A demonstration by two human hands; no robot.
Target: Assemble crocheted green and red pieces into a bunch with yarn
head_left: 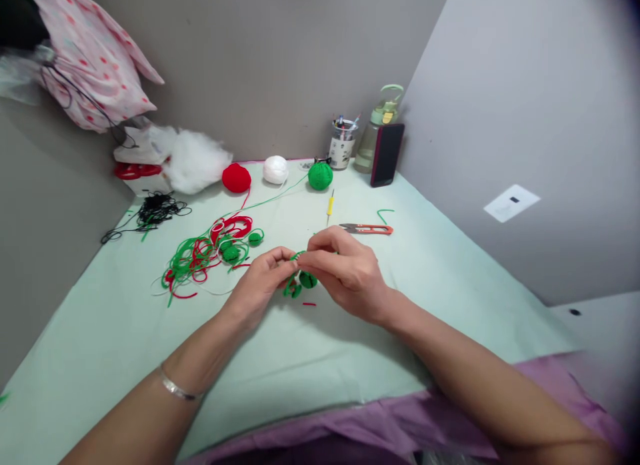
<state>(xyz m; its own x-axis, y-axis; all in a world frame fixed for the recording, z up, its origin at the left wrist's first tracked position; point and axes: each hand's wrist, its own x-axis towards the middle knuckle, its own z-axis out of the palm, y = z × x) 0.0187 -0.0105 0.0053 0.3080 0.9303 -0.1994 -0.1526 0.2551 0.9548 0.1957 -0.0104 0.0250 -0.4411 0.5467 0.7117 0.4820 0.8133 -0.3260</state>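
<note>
My left hand [267, 275] pinches a small green yarn piece [309, 279] from the left, above the middle of the table. My right hand [350, 271] meets it from the right, thumb and fingertips pressed together on the same piece. Round green parts with dark marks hang below my fingertips; the part between the fingers is mostly hidden. A short red yarn scrap [309, 304] lies on the table just below. Left of my hands spreads a tangle of green, red and white yarn [195, 255], with small green balls [230, 253] among it.
Along the back stand red [237, 178], white [275, 170] and green [320, 176] yarn balls, a pen cup [342, 145], a bottle [367, 145] and a phone [388, 155]. Thread snips [367, 229] and a yellow-handled hook [330, 206] lie beyond my right hand. White stuffing [197, 161] and black yarn [157, 210] sit back left.
</note>
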